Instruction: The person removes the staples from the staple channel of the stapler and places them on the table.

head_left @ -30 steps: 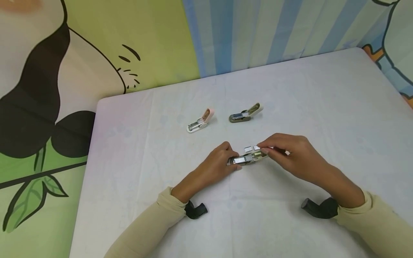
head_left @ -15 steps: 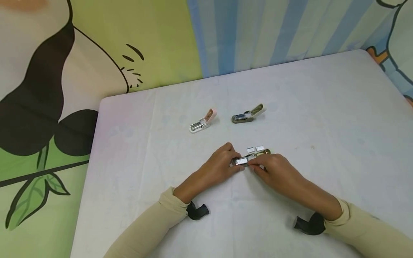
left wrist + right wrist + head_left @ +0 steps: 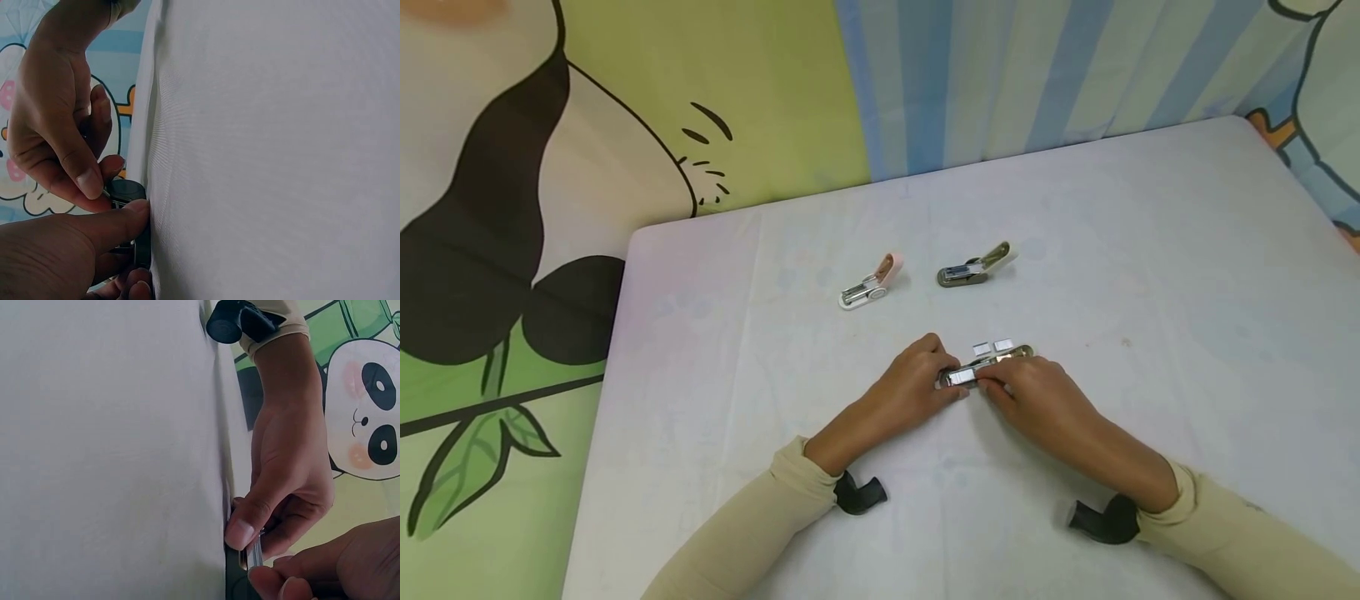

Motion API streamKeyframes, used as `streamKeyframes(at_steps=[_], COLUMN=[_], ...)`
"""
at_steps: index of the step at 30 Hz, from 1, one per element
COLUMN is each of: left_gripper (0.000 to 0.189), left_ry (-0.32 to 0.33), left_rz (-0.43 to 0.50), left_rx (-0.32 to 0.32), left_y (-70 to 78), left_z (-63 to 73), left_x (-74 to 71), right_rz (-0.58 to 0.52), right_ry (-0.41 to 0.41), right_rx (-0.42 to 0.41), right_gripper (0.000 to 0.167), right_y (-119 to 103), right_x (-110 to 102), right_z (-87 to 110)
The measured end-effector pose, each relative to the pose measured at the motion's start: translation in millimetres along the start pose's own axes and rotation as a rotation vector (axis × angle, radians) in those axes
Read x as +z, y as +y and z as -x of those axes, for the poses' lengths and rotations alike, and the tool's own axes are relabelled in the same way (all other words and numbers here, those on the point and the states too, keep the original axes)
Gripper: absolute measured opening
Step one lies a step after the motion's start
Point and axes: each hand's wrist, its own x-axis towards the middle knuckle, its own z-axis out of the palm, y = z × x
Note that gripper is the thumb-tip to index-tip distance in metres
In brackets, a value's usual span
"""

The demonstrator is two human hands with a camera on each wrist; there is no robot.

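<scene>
A small stapler (image 3: 1019, 352) lies on the table with its lid swung back. My left hand (image 3: 912, 375) grips its base end between thumb and fingers. A silver strip of staples (image 3: 961, 377) shows along the stapler's channel. My right hand (image 3: 1045, 398) pinches at the inner end of this silver strip (image 3: 255, 553), its fingertips close to the left thumb. In the left wrist view, the stapler's dark side (image 3: 127, 189) shows between both hands. Two silver staple strips (image 3: 1003, 344) lie just behind the stapler. The fingers partly hide the channel.
Farther back stand two more opened small staplers, one white and pink (image 3: 867, 291), one olive green (image 3: 966, 273). A white cloth covers the table (image 3: 820, 467). A patterned cloth wall (image 3: 760, 100) rises along the table's back edge.
My right hand has moved left and nearer, from beside the loose strips at the lid to the stapler's channel, where it stays. The left hand keeps its grip.
</scene>
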Motion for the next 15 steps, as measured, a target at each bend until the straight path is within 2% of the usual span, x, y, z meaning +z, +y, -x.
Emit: streamKeyframes(at_steps=[11, 13, 15], left_gripper=[0.027, 0.027, 0.027], left_ry=[0.007, 0.010, 0.011], left_rz=[-0.006, -0.007, -0.010], left_rx=[-0.015, -0.020, -0.028], left_y=[2.3, 2.2, 1.9], left_z=[0.0, 0.2, 0.7], left_x=[0.2, 0.3, 0.0], right_rz=[0.151, 0.153, 0.105], right_ry=[-0.004, -0.013, -0.044], right_rx=[0.065, 0.065, 0.067], right_gripper=[0.006, 0.006, 0.007], right_y=[-11.7, -12.7, -12.0], right_x=[0.2, -0.7, -3.3], right_z=[-4.1, -5.2, -6.2])
